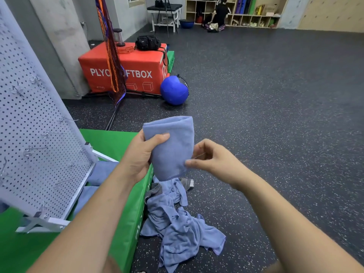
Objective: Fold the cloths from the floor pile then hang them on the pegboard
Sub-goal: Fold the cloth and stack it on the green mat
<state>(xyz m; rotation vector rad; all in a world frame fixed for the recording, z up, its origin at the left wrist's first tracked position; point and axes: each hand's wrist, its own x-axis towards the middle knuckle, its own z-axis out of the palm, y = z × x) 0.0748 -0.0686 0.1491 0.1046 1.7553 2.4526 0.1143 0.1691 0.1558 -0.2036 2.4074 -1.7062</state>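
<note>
Head view: nearest me, the cloth pile [177, 225] lies crumpled on the floor [275, 134] against the green mat [118, 146]. Above it my left hand [140, 156] grips a folded cloth [173, 146], thumb across its front. My right hand [213, 161] pinches its lower right edge. The pegboard [39, 146] stands at left, with a red box [134, 64] and a blue ball [174, 90] beyond.

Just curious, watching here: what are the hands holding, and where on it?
A folded blue cloth. The left hand grips its left side; the right hand pinches its lower right edge.
</note>
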